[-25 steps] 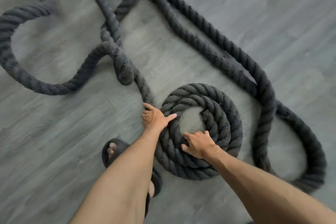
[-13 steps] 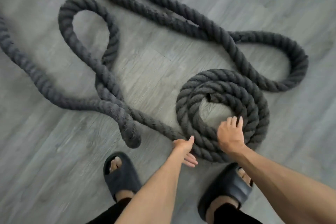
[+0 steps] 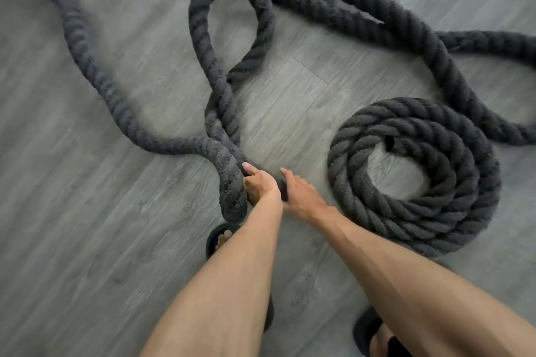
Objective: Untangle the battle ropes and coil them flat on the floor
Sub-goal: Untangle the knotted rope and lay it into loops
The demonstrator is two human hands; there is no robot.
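You are leaving the coil (image 3: 414, 174): both hands are now closing on the rope (image 3: 232, 197) at its tangle, left hand (image 3: 259, 185) gripping, right hand (image 3: 298, 194) half-curled beside it.

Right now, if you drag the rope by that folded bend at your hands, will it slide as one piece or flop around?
Probably floppy: the battle rope lies in loose loops and bends back on itself by the left hand. Its thickness next to the right hand suggests it is heavy. The fuzzy twisted surface should grip well, yet likely drags on the wood-look floor, so the crossed loop may tighten.

Gym-like room, grey plank floor (image 3: 290, 90), battle ropes (image 3: 414, 177)
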